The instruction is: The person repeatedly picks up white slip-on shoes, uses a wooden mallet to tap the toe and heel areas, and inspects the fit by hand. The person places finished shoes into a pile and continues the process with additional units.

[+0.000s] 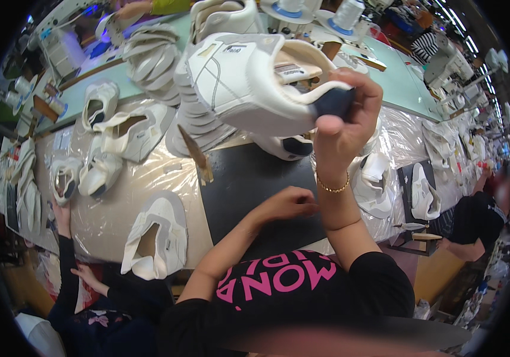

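My right hand [350, 113], with a gold bracelet at the wrist, is raised and grips a white shoe upper [237, 77] by its dark heel. The upper is tilted, its toe to the left and its pale inside showing through the opening. Low over a black mat [249, 178], my left hand [287, 203] has its fingers curled, and I see nothing in them. Behind the raised upper, another white upper [287, 147] with a dark heel lies partly hidden at the mat's far edge. A pointed wooden piece [194, 152] stands up at the mat's left side.
Stacked grey-white pieces [198, 128] rise behind the mat. Several white uppers lie left, one upper [158, 235] near the front edge. More uppers [374, 184] lie right. Thread cones [347, 15] stand at the back. Co-workers' hands show at left [61, 217] and far side [133, 9].
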Tool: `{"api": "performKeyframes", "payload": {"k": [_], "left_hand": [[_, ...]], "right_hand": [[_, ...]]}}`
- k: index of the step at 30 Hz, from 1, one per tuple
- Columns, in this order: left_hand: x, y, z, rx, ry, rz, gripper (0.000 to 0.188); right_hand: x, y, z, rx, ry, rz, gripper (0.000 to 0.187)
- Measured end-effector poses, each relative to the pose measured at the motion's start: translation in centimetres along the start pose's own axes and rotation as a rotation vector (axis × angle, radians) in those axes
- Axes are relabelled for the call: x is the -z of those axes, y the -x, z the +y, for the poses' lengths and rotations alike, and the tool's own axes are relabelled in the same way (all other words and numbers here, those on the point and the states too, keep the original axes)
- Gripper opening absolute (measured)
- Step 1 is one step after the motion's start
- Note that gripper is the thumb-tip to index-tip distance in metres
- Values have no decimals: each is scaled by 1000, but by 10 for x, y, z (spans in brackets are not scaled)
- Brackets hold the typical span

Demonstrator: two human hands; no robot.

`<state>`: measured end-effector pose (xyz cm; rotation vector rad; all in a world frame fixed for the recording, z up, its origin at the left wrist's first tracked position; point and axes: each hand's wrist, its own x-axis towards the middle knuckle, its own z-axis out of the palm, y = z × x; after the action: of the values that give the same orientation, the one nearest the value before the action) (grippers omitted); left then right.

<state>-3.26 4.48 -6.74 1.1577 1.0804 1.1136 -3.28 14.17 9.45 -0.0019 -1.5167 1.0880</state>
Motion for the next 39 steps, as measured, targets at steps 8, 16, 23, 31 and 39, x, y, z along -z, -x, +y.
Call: {"api": "performKeyframes", "payload": {"k": [8,16,23,31,39], "left_hand": [[24,69,123,-693,480,668,71],[8,84,139,-609,555,757,66],[12,92,116,-517,278,758,81],[24,102,107,-380,103,660,85],[28,95,81,-744,786,499,90]], "right_hand": [[13,21,-23,-120,60,-208,71],[40,40,-42,-371,-4,-392,63],[68,46,-50,-224,154,-597,56],[82,61,-40,-113,151,-705,61],[86,69,-20,-22,41,-282,92]]}}
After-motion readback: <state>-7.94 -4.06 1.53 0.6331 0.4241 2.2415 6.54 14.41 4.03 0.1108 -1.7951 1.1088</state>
